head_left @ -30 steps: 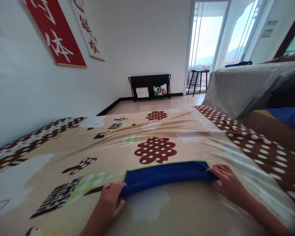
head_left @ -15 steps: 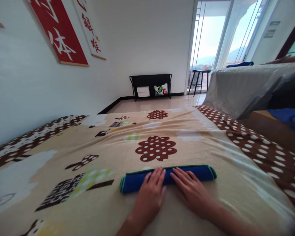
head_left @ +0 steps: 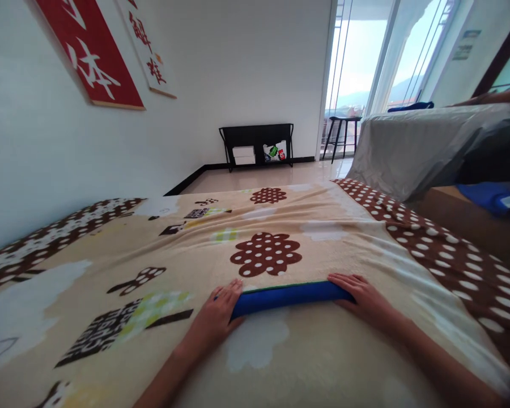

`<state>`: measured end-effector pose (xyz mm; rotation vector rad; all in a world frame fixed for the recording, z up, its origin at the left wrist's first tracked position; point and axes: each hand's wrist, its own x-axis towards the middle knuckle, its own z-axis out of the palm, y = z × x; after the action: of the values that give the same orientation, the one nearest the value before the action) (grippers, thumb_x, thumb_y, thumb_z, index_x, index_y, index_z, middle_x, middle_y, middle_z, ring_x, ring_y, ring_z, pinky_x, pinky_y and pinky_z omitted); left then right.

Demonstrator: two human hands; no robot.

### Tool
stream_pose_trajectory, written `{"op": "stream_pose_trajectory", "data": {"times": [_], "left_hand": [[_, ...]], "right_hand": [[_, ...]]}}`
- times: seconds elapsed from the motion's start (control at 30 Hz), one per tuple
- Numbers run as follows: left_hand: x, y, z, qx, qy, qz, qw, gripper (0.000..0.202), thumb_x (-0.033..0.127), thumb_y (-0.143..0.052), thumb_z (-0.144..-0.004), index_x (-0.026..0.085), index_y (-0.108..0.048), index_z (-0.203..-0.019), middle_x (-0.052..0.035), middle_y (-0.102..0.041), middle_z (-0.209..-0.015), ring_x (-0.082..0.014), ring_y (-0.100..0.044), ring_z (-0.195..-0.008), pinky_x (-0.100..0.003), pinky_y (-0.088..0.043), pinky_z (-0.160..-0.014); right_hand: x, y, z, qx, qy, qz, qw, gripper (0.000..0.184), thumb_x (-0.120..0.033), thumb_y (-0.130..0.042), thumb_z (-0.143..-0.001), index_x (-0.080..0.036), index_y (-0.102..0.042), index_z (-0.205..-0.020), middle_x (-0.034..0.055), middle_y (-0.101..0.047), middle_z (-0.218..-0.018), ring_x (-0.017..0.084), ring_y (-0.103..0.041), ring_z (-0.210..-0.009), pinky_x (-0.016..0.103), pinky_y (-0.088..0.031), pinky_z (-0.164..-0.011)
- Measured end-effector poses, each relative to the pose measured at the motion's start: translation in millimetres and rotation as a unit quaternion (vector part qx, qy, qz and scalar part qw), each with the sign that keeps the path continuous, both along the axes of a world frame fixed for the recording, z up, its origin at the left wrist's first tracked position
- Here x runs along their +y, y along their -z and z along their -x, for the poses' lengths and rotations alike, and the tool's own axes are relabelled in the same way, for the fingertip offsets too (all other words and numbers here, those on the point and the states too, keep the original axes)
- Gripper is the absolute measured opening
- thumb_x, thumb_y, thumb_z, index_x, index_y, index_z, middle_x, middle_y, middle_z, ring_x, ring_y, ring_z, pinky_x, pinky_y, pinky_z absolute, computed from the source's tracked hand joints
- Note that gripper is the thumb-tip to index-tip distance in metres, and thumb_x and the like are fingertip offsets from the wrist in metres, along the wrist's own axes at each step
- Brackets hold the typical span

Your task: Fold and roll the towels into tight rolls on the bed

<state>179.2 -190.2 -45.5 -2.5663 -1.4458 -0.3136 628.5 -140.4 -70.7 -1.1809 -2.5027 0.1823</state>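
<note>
A blue cloth (head_left: 287, 298) with green edging, folded into a long narrow strip, lies crosswise on the patterned blanket (head_left: 323, 351). My left hand (head_left: 221, 306) grips its left end, fingers over the top and thumb on the near side. At the opposite end, my right hand (head_left: 359, 292) has its fingers laid over the cloth, with the thumb along the near edge. Both ends are hidden beneath my hands. Just beyond the strip is a brown dotted flower print (head_left: 266, 254).
A black rack (head_left: 256, 136) with a white box stands at the far wall. A dark stool (head_left: 344, 120) is by the window. On the right are a plastic-covered table (head_left: 386, 139), a cardboard box (head_left: 446, 212) with blue cloth on it, and another person's arm (head_left: 493, 97).
My hands have spread apart from the middle of the blue cloth to its two ends. The cloth stays in nearly the same place, and the view has shifted slightly.
</note>
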Motion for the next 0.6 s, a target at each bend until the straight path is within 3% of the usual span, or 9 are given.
{"op": "stream_pose_trajectory", "data": {"times": [0.1, 0.2, 0.27, 0.3, 0.37, 0.43, 0.5, 0.6], "left_hand": [[8.5, 7.5, 16.1, 0.028, -0.006, -0.056, 0.998, 0.045, 0.053, -0.059, -0.088, 0.023, -0.062, -0.121, -0.0128, -0.06, -0.131, -0.03, -0.053, -0.121, -0.047, -0.038, -0.102], [9.3, 11.2, 34.0, 0.033, -0.017, -0.057, 0.998, 0.032, 0.038, -0.064, -0.087, 0.023, -0.065, -0.116, -0.0103, -0.066, -0.112, -0.0276, -0.059, -0.106, -0.042, -0.044, -0.093], [5.9, 6.5, 40.8, 0.022, -0.02, -0.037, 0.999, 0.028, 0.022, -0.062, -0.087, 0.023, -0.065, -0.114, -0.009, -0.067, -0.111, -0.026, -0.06, -0.105, -0.04, -0.045, -0.093], [3.4, 1.7, 41.6, 0.01, -0.023, -0.022, 0.999, 0.029, 0.017, -0.059, -0.086, 0.023, -0.066, -0.114, -0.0085, -0.068, -0.111, -0.0253, -0.061, -0.105, -0.04, -0.045, -0.093], [-1.6, -11.2, 36.2, -0.023, -0.029, 0.023, 0.999, 0.031, 0.014, -0.057, -0.086, 0.024, -0.066, -0.114, -0.0072, -0.069, -0.113, -0.024, -0.062, -0.105, -0.04, -0.044, -0.094], [-5.4, -24.8, 19.4, -0.076, -0.044, 0.07, 0.994, 0.029, 0.019, -0.058, -0.087, 0.025, -0.066, -0.115, -0.0065, -0.07, -0.113, -0.024, -0.063, -0.105, -0.042, -0.044, -0.095], [-7.0, -34.9, -10.0, -0.141, -0.077, 0.097, 0.982, 0.028, 0.026, -0.062, -0.086, 0.024, -0.067, -0.114, -0.0066, -0.071, -0.112, -0.0255, -0.064, -0.103, -0.045, -0.043, -0.095], [-7.4, -37.2, -71.7, -0.234, -0.124, 0.108, 0.958, 0.035, 0.03, -0.071, -0.077, 0.023, -0.068, -0.111, -0.0058, -0.073, -0.106, -0.0274, -0.064, -0.099, -0.047, -0.044, -0.094]], "right_hand": [[4.8, 7.3, -2.8, 0.002, 0.021, -0.029, 0.999, 0.052, -0.048, -0.058, -0.093, -0.033, -0.05, -0.142, 0.0066, -0.056, -0.139, 0.025, -0.053, -0.127, 0.048, -0.041, -0.106], [5.7, 8.8, -11.6, 0.004, 0.045, -0.064, 0.997, 0.043, -0.039, -0.061, -0.091, -0.03, -0.06, -0.133, 0.01, -0.064, -0.125, 0.026, -0.06, -0.115, 0.048, -0.044, -0.101], [7.8, -8.8, -18.9, 0.008, 0.024, -0.056, 0.998, 0.033, -0.032, -0.06, -0.092, -0.026, -0.065, -0.125, 0.0094, -0.068, -0.115, 0.024, -0.064, -0.106, 0.045, -0.046, -0.098], [10.0, -26.1, -22.3, 0.014, 0.013, -0.045, 0.999, 0.028, -0.031, -0.06, -0.092, -0.025, -0.068, -0.118, 0.0085, -0.07, -0.11, 0.022, -0.065, -0.102, 0.044, -0.048, -0.096], [16.4, -79.3, -26.6, 0.04, 0.01, -0.024, 0.999, 0.021, -0.034, -0.063, -0.09, -0.022, -0.071, -0.106, 0.0061, -0.072, -0.1, 0.02, -0.067, -0.093, 0.039, -0.051, -0.089], [22.2, -153.1, -24.3, 0.086, 0.01, -0.007, 0.996, 0.023, -0.039, -0.07, -0.084, -0.021, -0.071, -0.099, 0.0037, -0.072, -0.093, 0.017, -0.067, -0.083, 0.033, -0.054, -0.077], [22.9, -236.7, -11.0, 0.137, -0.009, -0.031, 0.99, 0.035, -0.045, -0.078, -0.075, -0.019, -0.071, -0.097, 0.0018, -0.071, -0.086, 0.016, -0.067, -0.077, 0.031, -0.056, -0.074], [9.4, -349.1, 30.6, 0.177, -0.105, -0.038, 0.978, 0.038, -0.044, -0.075, -0.078, -0.012, -0.068, -0.098, 0.0018, -0.071, -0.086, 0.013, -0.068, -0.075, 0.026, -0.056, -0.07]]}}
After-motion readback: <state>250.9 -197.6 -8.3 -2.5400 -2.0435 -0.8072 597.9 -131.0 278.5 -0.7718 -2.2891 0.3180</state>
